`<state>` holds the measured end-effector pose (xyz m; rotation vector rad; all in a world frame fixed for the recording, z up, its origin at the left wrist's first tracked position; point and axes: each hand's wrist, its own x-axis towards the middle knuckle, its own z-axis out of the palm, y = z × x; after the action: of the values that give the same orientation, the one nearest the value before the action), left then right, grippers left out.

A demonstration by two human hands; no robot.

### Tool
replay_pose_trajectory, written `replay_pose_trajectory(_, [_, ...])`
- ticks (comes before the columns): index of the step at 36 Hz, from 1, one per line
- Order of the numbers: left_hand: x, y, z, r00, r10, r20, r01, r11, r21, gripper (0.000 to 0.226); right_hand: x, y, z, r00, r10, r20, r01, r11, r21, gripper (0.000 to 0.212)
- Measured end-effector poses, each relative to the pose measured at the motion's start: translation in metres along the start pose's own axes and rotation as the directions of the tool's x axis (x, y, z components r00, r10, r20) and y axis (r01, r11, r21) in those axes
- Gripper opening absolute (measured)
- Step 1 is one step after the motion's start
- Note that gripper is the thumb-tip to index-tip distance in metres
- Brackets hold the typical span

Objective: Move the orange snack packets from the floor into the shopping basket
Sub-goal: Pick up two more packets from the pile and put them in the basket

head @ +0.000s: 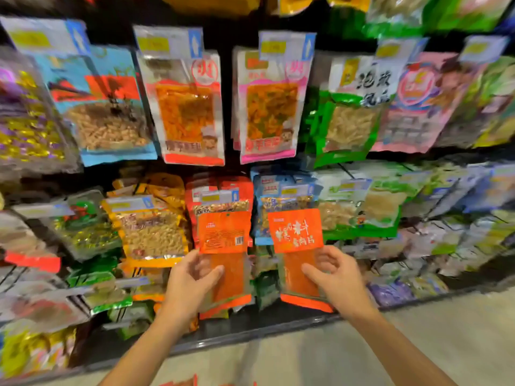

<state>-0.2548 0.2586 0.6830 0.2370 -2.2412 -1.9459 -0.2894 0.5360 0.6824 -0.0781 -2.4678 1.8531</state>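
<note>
My left hand [192,277] grips an orange snack packet [224,235] held upright, its back with a barcode facing me. My right hand [338,280] grips a second orange snack packet [296,231], its front with white lettering facing me. Both packets are raised in front of the lower shelf rows, side by side and a little apart. At the bottom edge of the view, a sliver of more orange packets [184,382] lies on the floor. No shopping basket is in view.
A tall store rack [250,334] of hanging snack bags fills the view ahead, with a dark base ledge. Pale floor [362,352] runs along the bottom and right.
</note>
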Motion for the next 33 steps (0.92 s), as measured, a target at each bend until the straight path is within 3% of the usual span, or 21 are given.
replay_pose_trajectory(5, [-0.005, 0.081, 0.037, 0.958, 0.215, 0.188, -0.217, 0.976, -0.012, 0.024, -0.045, -0.068, -0.067, 0.970, -0.105, -0.219, 0.107, 0.994, -0.003, 0.026])
replay_pose_trajectory(11, [-0.033, 0.146, 0.100, 0.823, 0.390, 0.414, -0.357, 0.921, -0.159, 0.026, -0.125, -0.106, -0.133, 0.849, -0.157, -0.504, 0.145, 0.987, -0.063, 0.028])
replay_pose_trajectory(22, [-0.160, 0.189, 0.213, 0.599, 0.427, 0.678, -0.215, 0.901, -0.378, 0.029, -0.308, -0.119, -0.235, 0.546, -0.069, -0.835, 0.020, 0.997, -0.070, 0.025])
replay_pose_trajectory(28, [-0.253, 0.214, 0.259, 0.456, 0.427, 0.781, -0.161, 0.902, -0.400, 0.030, -0.414, -0.121, -0.276, 0.396, -0.027, -0.918, 0.006, 1.000, -0.026, 0.029])
replay_pose_trajectory(33, [-0.340, 0.236, 0.302, 0.315, 0.444, 0.839, -0.202, 0.895, -0.398, 0.028, -0.506, -0.119, -0.314, 0.301, -0.015, -0.953, -0.059, 0.998, -0.034, 0.023])
